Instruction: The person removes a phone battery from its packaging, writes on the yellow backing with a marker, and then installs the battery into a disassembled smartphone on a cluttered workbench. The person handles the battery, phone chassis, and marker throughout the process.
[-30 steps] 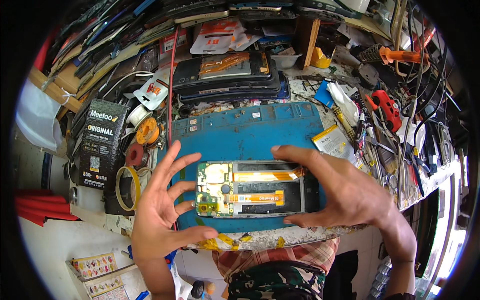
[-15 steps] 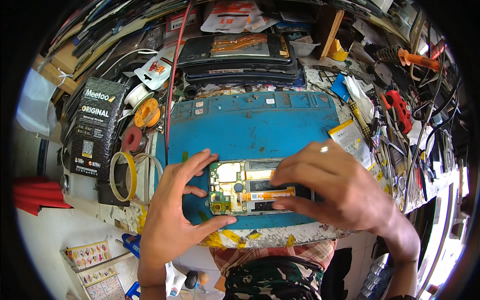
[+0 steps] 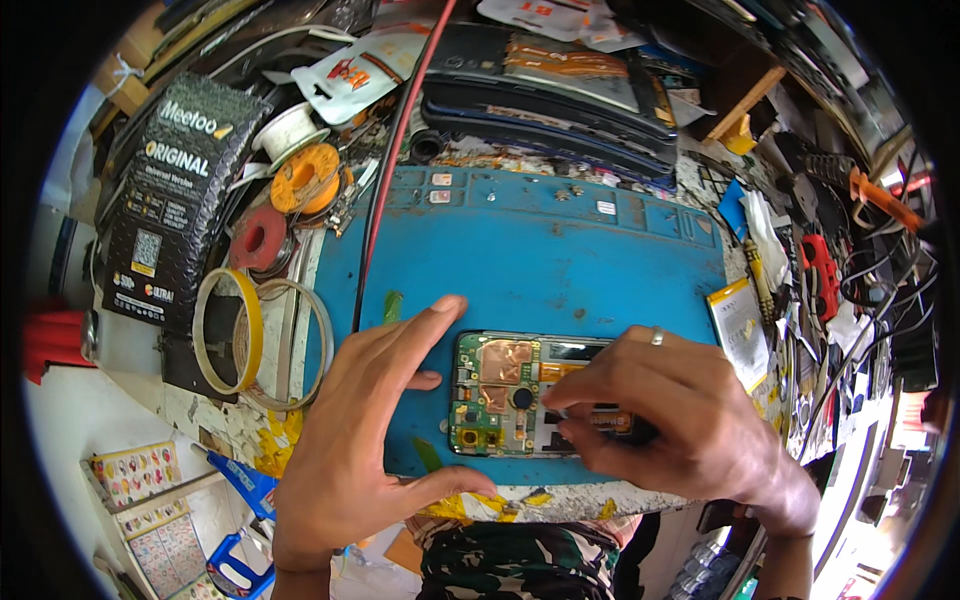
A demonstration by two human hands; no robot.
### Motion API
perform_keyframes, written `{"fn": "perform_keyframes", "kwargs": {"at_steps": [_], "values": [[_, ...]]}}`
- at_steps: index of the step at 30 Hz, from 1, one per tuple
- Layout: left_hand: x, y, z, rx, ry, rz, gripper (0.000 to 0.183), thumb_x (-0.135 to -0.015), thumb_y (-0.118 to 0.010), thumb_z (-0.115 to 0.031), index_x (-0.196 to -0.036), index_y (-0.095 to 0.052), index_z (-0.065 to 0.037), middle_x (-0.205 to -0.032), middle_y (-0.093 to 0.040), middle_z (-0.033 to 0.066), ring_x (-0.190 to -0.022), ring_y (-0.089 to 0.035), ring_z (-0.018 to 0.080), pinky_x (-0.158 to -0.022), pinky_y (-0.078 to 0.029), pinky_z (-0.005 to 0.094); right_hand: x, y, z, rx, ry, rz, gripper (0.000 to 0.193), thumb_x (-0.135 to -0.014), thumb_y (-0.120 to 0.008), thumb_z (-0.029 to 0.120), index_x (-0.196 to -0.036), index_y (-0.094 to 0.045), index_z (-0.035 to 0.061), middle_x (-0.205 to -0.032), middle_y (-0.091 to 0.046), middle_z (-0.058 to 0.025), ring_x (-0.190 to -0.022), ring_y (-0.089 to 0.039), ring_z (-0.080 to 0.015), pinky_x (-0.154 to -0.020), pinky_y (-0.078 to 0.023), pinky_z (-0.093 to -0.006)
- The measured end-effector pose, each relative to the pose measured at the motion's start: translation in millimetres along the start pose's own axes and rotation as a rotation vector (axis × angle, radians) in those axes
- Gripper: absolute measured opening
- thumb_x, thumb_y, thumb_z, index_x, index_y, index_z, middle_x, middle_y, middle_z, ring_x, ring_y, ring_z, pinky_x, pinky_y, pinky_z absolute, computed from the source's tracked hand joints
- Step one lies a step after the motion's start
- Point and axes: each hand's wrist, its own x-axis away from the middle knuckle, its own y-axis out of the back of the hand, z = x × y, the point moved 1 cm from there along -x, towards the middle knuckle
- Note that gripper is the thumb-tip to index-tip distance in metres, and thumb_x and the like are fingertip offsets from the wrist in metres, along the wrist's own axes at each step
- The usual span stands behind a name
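"Cluttered worktop (image 3: pixel 570 503), this. What does the head view show around its edges?"

"Spools (image 3: pixel 290 188) and a yellow tape ring (image 3: pixel 250 340) at the left of the frame, a stack of phones (image 3: pixel 550 115) at upper centre, a flat white battery (image 3: pixel 738 335) to the right. Most of the middle is a blue mat (image 3: pixel 540 265)."

"And the opened phone (image 3: pixel 507 415)?"

"On the mat, lower centre of the frame, insides bare, with the green circuit board (image 3: pixel 495 408) at its left end. Its long axis runs left to right."

"Which hand is nearer?"

"Right hand (image 3: pixel 680 410), clearly. It's over the phone's right half, reaching from the right, so its fingers point left along that long axis. Thumb and forefinger tips sit just right of the small black disc (image 3: pixel 522 398), beside an orange ribbon (image 3: pixel 556 371)."

"Holding anything?"

"They're pinched nearly together; I can't tell whether something is between them."

"And the left hand (image 3: pixel 345 440)?"

"Spread wide around the phone's left end, thumb below the lower corner, other fingers off the left edge. It has hold of nothing; mat shows between it and the phone."
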Motion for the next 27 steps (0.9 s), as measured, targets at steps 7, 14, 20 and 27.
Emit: {"fn": "perform_keyframes", "kwargs": {"at_steps": [7, 14, 20, 27], "values": [[1, 2, 3, -0.090, -0.007, 0.001, 0.119, -0.050, -0.096, -0.033, -0.149, -0.036, -0.005, -0.140, -0.053, 0.0207, -0.128, -0.053, 0.0319, -0.091, -0.050, 0.0387, -4, -2, 3, -0.013, -0.075, -0.027, 0.029, -0.068, -0.080, -0.005, -0.094, -0.070, 0.0021, -0.085, -0.069, -0.0122, -0.078, -0.071, -0.0228, -0.065, -0.058, -0.0315], [-2, 9, 4, -0.122, -0.039, 0.110, 0.124, -0.054, -0.097, -0.030, -0.153, -0.026, -0.006, -0.144, -0.048, 0.0227, -0.131, -0.050, 0.0342, -0.094, -0.049, 0.0422, -2, -4, -3, -0.075, -0.018, 0.013, 0.029, -0.067, -0.085, -0.002, -0.092, -0.070, 0.0038, -0.087, -0.071, -0.0117, -0.080, -0.072, -0.0223, -0.067, -0.058, -0.0302], [0, 9, 3, -0.116, -0.008, 0.117, 0.125, -0.052, -0.097, -0.030, -0.152, -0.027, -0.006, -0.144, -0.047, 0.0240, -0.132, -0.050, 0.0337, -0.095, -0.049, 0.0422, 1, 1, -2, -0.087, 0.040, -0.021, 0.023, -0.068, -0.085, 0.002, -0.087, -0.072, 0.0034, -0.085, -0.072, -0.0116, -0.076, -0.072, -0.0219, -0.065, -0.057, -0.0295], [-1, 7, 4, -0.125, -0.023, 0.088, 0.125, -0.049, -0.097, -0.033, -0.151, -0.030, -0.006, -0.142, -0.050, 0.0235, -0.129, -0.052, 0.0327, -0.093, -0.049, 0.0402, 4, -4, -4, 0.087, 0.163, -0.009, 0.022, -0.068, -0.081, 0.005, -0.090, -0.075, 0.0028, -0.086, -0.072, -0.0108, -0.073, -0.070, -0.0201, -0.060, -0.056, -0.0290]]}}
